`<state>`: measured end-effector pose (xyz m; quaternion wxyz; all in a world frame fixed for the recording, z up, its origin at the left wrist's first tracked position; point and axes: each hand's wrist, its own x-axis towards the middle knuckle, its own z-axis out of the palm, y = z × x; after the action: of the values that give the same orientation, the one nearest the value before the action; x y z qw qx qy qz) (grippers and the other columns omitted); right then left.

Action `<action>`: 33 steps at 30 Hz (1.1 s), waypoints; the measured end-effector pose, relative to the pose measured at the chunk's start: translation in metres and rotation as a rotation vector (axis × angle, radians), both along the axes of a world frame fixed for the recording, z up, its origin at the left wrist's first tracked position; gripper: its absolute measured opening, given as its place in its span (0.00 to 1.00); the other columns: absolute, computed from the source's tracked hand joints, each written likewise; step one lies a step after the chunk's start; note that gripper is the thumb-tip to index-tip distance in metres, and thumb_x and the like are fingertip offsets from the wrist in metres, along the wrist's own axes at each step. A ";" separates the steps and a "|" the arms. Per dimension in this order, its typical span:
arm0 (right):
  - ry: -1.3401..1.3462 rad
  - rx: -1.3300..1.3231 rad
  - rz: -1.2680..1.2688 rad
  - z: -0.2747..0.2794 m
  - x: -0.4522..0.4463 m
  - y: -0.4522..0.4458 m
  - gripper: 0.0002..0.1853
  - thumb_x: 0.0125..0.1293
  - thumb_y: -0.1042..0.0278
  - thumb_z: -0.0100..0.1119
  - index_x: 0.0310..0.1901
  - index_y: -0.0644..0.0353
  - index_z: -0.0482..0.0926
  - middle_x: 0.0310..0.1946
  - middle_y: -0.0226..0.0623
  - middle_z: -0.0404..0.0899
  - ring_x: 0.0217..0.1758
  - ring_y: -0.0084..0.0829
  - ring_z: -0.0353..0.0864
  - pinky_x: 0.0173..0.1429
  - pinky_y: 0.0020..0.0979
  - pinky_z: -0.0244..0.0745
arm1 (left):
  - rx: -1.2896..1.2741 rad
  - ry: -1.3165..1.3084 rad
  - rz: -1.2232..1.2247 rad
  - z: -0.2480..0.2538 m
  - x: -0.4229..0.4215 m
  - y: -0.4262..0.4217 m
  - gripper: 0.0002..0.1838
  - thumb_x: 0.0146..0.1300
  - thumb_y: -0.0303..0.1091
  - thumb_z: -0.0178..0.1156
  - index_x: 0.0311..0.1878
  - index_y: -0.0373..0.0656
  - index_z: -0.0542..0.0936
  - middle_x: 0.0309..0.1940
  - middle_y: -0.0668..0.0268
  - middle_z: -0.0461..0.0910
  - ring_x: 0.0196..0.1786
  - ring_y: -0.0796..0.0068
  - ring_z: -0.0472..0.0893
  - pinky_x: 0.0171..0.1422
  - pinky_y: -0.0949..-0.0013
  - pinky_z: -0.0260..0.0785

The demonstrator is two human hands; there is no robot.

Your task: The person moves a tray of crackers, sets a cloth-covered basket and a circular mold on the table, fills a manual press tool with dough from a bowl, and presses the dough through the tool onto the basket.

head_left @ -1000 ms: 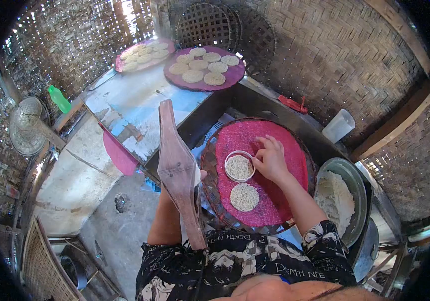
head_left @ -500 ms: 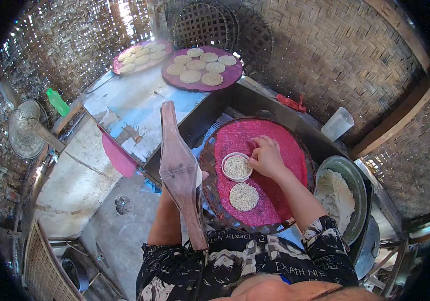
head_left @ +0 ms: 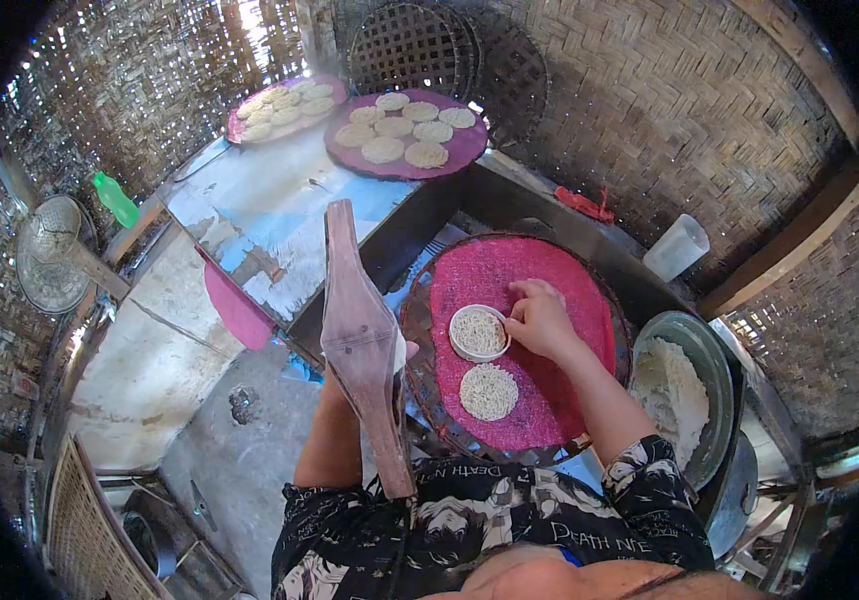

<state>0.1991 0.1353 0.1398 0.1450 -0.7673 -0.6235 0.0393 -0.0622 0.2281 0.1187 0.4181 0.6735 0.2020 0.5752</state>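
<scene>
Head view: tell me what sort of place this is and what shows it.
Likely a small, rustic food-making workshop: a round of pale strands lies on pink cloth, a basin holds a pale mass, and woven walls surround it.

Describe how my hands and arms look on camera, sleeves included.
The left sleeve and right sleeve are short and black, printed with white and grey figures and lettering. The left forearm and right forearm are bare. The right hand has no glove, and its wrist shows no watch. The left hand is mostly hidden.
</scene>
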 end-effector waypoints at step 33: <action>0.481 0.513 0.237 0.119 -0.049 0.002 0.27 0.58 0.51 0.56 0.49 0.69 0.71 0.41 0.48 0.71 0.46 0.51 0.70 0.53 0.40 0.64 | 0.605 0.395 0.071 0.064 0.049 -0.030 0.13 0.40 0.37 0.65 0.28 0.42 0.76 0.23 0.60 0.76 0.28 0.57 0.77 0.37 0.60 0.68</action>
<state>0.1496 0.1376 0.2588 0.4691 -0.5972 -0.6459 0.0775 -0.0134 0.1980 0.1832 0.1326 0.8574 0.1228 0.4819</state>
